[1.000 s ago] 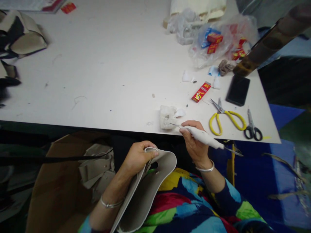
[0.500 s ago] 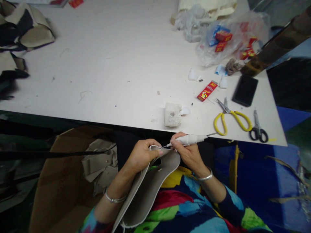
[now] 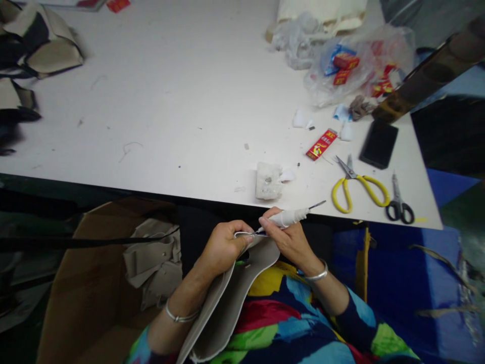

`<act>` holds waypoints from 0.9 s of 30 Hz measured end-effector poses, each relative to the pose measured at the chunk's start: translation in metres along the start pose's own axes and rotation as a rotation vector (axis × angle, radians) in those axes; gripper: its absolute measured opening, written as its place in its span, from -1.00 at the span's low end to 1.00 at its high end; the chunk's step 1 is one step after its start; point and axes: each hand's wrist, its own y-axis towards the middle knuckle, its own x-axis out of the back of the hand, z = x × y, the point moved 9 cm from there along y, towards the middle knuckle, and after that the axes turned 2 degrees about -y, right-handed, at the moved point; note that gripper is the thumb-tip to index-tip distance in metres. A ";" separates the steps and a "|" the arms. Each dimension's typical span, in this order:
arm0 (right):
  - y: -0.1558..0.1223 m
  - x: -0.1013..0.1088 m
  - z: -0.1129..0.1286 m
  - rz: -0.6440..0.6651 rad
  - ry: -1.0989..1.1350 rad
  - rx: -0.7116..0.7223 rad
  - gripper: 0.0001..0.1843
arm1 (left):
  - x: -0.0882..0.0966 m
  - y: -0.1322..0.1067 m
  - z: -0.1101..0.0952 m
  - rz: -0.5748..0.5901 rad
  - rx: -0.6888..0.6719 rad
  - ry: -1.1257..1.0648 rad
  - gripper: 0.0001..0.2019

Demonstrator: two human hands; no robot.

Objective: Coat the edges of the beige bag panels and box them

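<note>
My left hand (image 3: 223,246) pinches the top edge of a grey bag piece (image 3: 226,314), which looks like leather or felt and hangs folded across my lap. Wrapped round the pale handle of an awl (image 3: 290,218), my right hand (image 3: 292,242) sits just right of the left one. The awl's thin tip meets the edge of the bag piece by my left thumb; whether it has gone through I cannot tell. A dark metal shaft sticks out of the handle's far end, up and to the right.
On the white table (image 3: 170,101) lie a whitish block (image 3: 269,183), yellow-handled scissors (image 3: 350,177), black-handled scissors (image 3: 398,205), a phone (image 3: 379,143), a red box (image 3: 321,144) and plastic bags (image 3: 337,76). A carton (image 3: 83,283) with grey pieces (image 3: 157,258) stands left.
My right hand has drawn slightly left, closer to my left hand. The awl's rear end has swung up and left. The left hand keeps its pinch on the bag piece.
</note>
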 end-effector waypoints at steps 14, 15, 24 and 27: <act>-0.015 0.018 -0.019 -0.253 0.253 -0.035 -0.71 | 0.016 0.003 0.005 -0.069 0.107 -0.136 -0.76; -0.013 0.026 -0.015 -0.300 0.231 -0.001 -0.74 | 0.019 0.004 0.005 -0.081 0.098 -0.142 -0.77; 0.007 0.068 0.004 -0.495 -0.009 0.180 -0.82 | 0.040 0.006 0.016 -0.135 0.079 -0.238 -0.73; 0.011 0.065 0.007 -0.464 -0.039 0.196 -0.81 | 0.039 0.005 0.016 -0.131 0.077 -0.254 -0.72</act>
